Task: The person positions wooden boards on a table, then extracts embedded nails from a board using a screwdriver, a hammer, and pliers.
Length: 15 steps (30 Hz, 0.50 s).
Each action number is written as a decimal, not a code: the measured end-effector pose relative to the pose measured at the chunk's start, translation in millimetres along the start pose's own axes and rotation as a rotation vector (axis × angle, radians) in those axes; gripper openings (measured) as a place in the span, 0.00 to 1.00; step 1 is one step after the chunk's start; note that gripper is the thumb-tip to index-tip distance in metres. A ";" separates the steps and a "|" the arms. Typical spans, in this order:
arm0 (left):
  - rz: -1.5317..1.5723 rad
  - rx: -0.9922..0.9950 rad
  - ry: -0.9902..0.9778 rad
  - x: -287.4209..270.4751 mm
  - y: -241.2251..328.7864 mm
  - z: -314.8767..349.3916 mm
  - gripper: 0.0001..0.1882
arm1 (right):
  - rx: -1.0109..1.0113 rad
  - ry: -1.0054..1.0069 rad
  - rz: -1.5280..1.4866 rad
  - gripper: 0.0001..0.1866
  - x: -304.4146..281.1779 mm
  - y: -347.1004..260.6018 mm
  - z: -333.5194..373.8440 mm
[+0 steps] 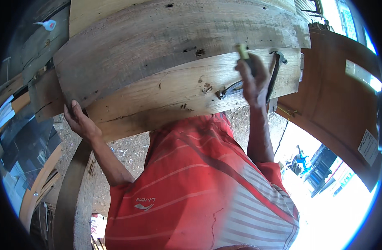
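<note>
Two wide planks (166,54) lay stacked across the view, the darker upper one overlapping the paler lower one, with the person's red striped shirt (199,187) below them. A brown board (336,104) leaned at the right. The left hand (79,121) gripped the planks' left end, fingers curled over the edge and thumb up against it. The right hand (253,79) rested on the lower plank, fingers closed round a yellow-green pencil (242,51). A hammer (276,73) lay just right of that hand, and curved metal (230,89) just left.
</note>
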<state>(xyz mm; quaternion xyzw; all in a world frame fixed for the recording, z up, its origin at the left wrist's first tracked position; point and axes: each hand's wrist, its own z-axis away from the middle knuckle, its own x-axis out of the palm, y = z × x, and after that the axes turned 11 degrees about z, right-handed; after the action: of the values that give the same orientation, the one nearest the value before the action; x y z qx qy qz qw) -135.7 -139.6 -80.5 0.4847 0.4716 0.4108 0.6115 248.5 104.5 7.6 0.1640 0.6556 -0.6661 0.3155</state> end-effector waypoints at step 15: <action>-0.075 0.012 -0.104 5.5 0.3 -29.0 0.35 | 0.255 0.469 0.722 0.18 -88.3 162.6 6.8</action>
<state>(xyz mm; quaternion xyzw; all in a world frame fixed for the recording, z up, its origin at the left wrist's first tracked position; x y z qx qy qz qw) -162.8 -128.3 -83.6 0.4911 0.4596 0.3591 0.6470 419.2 125.5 -61.3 0.5663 0.5229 -0.5337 0.3479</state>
